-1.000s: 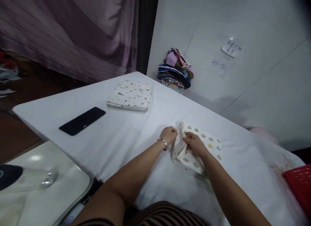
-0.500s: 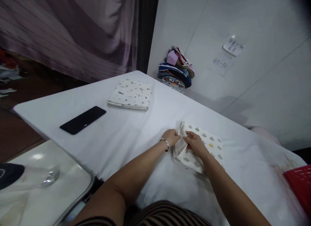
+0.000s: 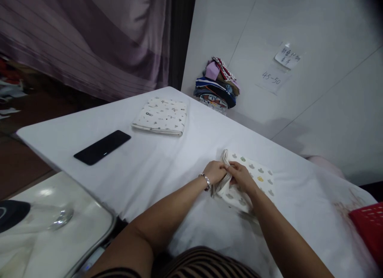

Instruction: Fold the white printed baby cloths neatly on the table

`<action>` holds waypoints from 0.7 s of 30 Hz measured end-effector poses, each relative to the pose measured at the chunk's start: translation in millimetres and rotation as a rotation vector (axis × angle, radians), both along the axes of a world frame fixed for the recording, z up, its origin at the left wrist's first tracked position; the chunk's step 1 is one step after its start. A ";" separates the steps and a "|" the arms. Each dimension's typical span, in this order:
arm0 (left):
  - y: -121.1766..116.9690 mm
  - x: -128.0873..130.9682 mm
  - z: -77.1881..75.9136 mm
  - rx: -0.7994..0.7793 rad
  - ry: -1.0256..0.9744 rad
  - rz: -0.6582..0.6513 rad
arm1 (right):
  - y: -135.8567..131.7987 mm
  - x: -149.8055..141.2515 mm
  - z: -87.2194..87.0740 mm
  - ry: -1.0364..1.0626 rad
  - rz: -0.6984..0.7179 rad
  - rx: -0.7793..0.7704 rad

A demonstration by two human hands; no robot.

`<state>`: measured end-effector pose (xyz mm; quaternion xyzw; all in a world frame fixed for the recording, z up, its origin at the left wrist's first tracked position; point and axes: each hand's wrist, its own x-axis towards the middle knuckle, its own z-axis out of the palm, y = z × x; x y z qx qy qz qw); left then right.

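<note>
A white cloth (image 3: 263, 176) printed with grey shapes and a few yellow and green ones lies folded on the white-covered table (image 3: 155, 166). Its left edge is bunched up into several raised layers. My left hand (image 3: 214, 172), with a silver bracelet at the wrist, closes on that edge from the left. From the right, my right hand (image 3: 241, 176) pinches the same layers, and its fingers meet those of the left. Part of the cloth is hidden under the right hand and forearm. Farther back rests another folded white cloth (image 3: 163, 116) with small grey prints.
A black phone (image 3: 102, 147) lies on the table's left part. Stacked folded clothes (image 3: 216, 86) stand against the wall beyond the far edge. A red basket (image 3: 369, 226) is at the right. At lower left, a pale stool or chair top (image 3: 74, 214) holds a clear object with a dark end.
My left hand has moved slightly right, up to my right hand. The layers of the cloth's left edge are now pressed closer together. My right hand has barely moved.
</note>
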<state>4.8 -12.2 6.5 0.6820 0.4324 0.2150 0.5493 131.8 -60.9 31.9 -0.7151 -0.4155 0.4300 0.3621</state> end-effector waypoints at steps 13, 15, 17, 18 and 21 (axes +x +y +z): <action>23.4 -7.5 -15.7 0.086 0.211 0.098 | 5.9 -0.4 -7.3 -0.045 -0.018 0.050; 21.5 -6.6 -15.9 0.113 0.265 0.097 | 6.7 -1.4 -7.7 -0.065 -0.015 0.043; 20.2 -6.0 -15.5 0.137 0.298 0.104 | 6.9 -2.0 -8.0 -0.078 -0.014 0.058; 19.8 -5.9 -15.2 0.144 0.308 0.108 | 6.8 -2.2 -8.1 -0.079 -0.014 0.068; 19.4 -5.8 -14.5 0.160 0.316 0.096 | 6.4 -2.4 -8.5 -0.068 -0.021 0.064</action>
